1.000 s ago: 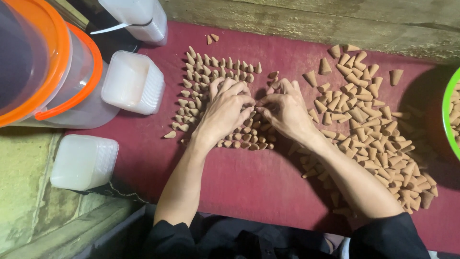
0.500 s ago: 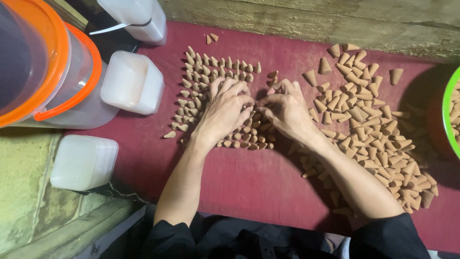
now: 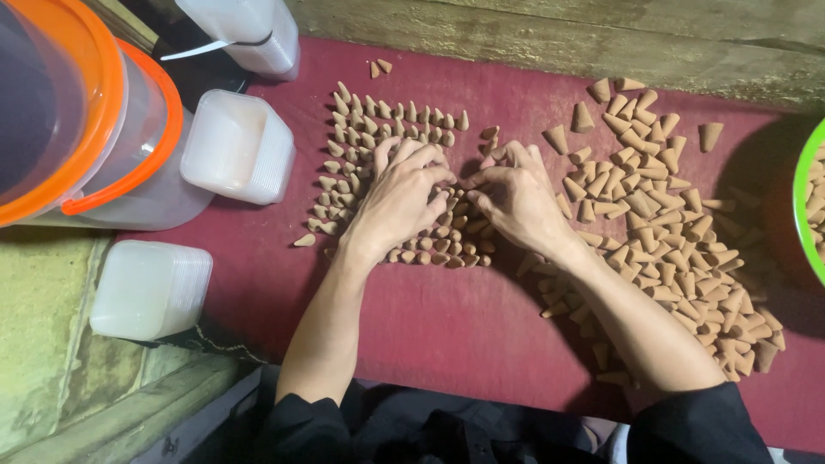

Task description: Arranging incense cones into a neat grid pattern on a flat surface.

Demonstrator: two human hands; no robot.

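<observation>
I see my left hand (image 3: pixel 400 199) and right hand (image 3: pixel 516 199) side by side, fingers spread flat on upright tan cones (image 3: pixel 378 129) (tidy rows), red cloth (image 3: pixel 430 318), loose cone heap (image 3: pixel 670 232) at three o'clock.

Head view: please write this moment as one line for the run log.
left hand flat on upright cones | right hand beside it, fingers on cones | loose cone pile right | red cloth

On the dark red cloth (image 3: pixel 447 326) there are two hands, the left hand (image 3: pixel 397 196) and the right hand (image 3: pixel 518 199). Left of the cloth are three stacks of white plastic lids (image 3: pixel 236 146) and two clear buckets (image 3: pixel 129 146). Small tan cones (image 3: pixel 653 215) are too many to count. One green bowl (image 3: pixel 806 215) is at its right edge.
</observation>
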